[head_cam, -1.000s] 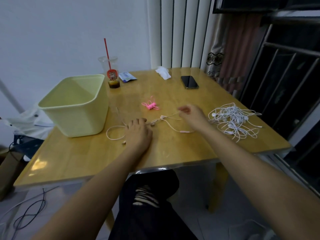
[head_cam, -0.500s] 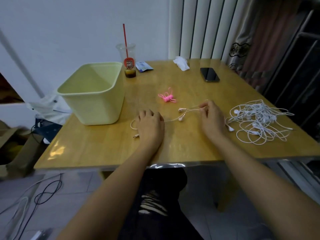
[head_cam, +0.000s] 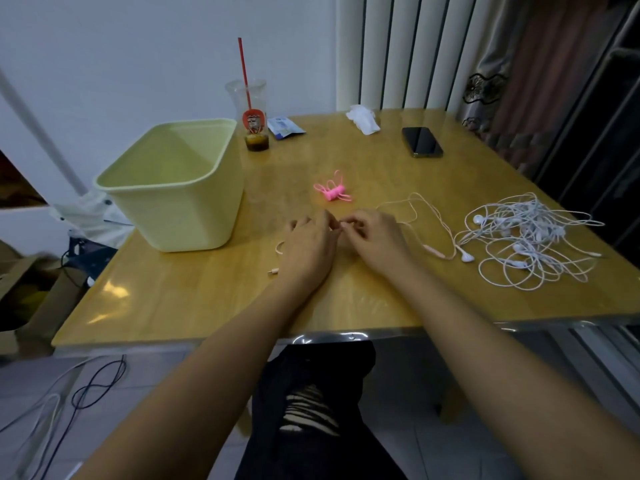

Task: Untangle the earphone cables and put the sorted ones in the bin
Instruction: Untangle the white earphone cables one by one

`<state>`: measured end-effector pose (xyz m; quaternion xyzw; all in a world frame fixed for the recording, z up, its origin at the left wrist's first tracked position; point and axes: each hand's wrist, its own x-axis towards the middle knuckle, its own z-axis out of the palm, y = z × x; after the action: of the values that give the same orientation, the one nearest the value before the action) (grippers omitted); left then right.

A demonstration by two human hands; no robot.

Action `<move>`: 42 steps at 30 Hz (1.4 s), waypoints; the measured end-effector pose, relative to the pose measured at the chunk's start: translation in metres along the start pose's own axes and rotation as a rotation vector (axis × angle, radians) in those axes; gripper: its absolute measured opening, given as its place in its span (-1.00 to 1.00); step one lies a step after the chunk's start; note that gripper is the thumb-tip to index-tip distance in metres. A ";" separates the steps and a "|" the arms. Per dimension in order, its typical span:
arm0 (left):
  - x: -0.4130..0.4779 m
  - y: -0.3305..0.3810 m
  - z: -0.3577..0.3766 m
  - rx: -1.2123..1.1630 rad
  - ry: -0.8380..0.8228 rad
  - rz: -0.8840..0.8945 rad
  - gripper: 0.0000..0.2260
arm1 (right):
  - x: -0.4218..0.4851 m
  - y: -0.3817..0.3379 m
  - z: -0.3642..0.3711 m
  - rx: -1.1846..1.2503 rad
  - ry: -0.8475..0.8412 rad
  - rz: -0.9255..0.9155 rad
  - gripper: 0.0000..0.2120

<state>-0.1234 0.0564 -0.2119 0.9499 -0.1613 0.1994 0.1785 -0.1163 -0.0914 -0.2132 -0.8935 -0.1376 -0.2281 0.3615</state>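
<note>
A pale pink earphone cable (head_cam: 437, 223) lies loose on the wooden table (head_cam: 207, 299), looping right of my hands, with its plug (head_cam: 273, 271) by my left wrist. My left hand (head_cam: 306, 247) and my right hand (head_cam: 375, 237) meet at the table's middle, fingertips pinching the cable between them. A tangled heap of white earphones (head_cam: 530, 244) sits at the right. The pale yellow bin (head_cam: 180, 181) stands at the left, open side up, its inside looking bare. A wound pink earphone bundle (head_cam: 333, 191) lies beyond my hands.
A plastic cup with a red straw (head_cam: 251, 123), a small blue packet (head_cam: 284, 128), a crumpled tissue (head_cam: 363, 118) and a black phone (head_cam: 421, 142) line the table's far side. Cables trail on the floor (head_cam: 86, 389) at the lower left.
My right hand moved left and met my left hand, which lifted its fingers off the table onto the cable. The cable's loop now lies spread to the right. The camera view shifted.
</note>
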 end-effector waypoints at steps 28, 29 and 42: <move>0.001 -0.003 -0.003 0.099 0.226 0.071 -0.74 | -0.008 -0.002 -0.004 -0.126 0.059 -0.164 -0.74; 0.001 -0.003 -0.004 0.100 0.216 0.054 -0.71 | -0.006 0.002 -0.005 -0.129 0.182 -0.056 -0.80; 0.001 -0.005 -0.003 0.103 0.222 0.025 -0.69 | -0.002 0.004 -0.006 -0.105 0.305 0.038 -0.73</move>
<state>-0.1215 0.0621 -0.2102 0.9278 -0.1421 0.3136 0.1439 -0.1180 -0.0989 -0.2130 -0.8685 -0.0520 -0.3612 0.3354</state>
